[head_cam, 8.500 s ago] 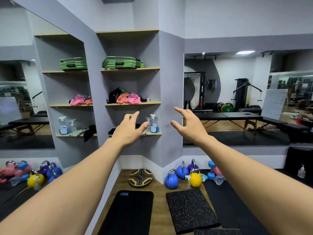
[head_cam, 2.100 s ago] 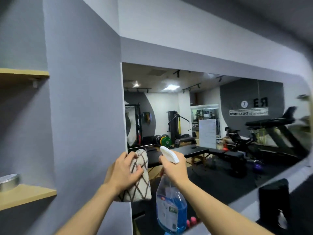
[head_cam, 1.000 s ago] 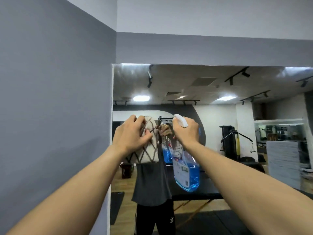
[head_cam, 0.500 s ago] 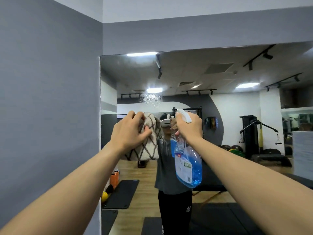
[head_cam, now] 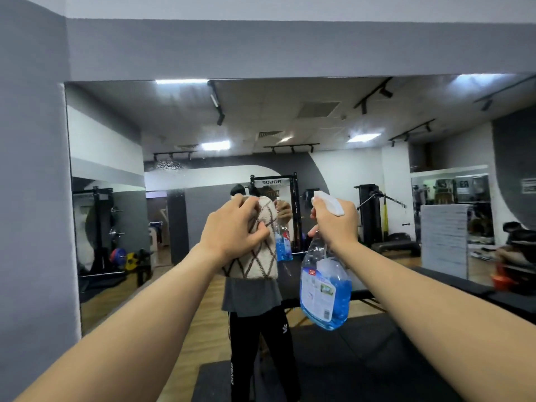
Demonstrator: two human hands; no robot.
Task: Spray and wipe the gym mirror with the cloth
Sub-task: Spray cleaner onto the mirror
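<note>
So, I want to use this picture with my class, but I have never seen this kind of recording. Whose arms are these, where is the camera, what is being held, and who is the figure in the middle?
There is no machine here. The camera is worn on a person's head and looks forward, so the two bare arms are that person's own. They face a large wall mirror set in a grey wall. The figure in the middle is the person's own reflection, and the gym equipment behind it is reflected too. The left hand grips a pale cloth with a brown diamond pattern. The right hand holds a spray bottle of blue liquid by its white trigger head. A patch of fine droplets shows on the glass at upper left.
</note>
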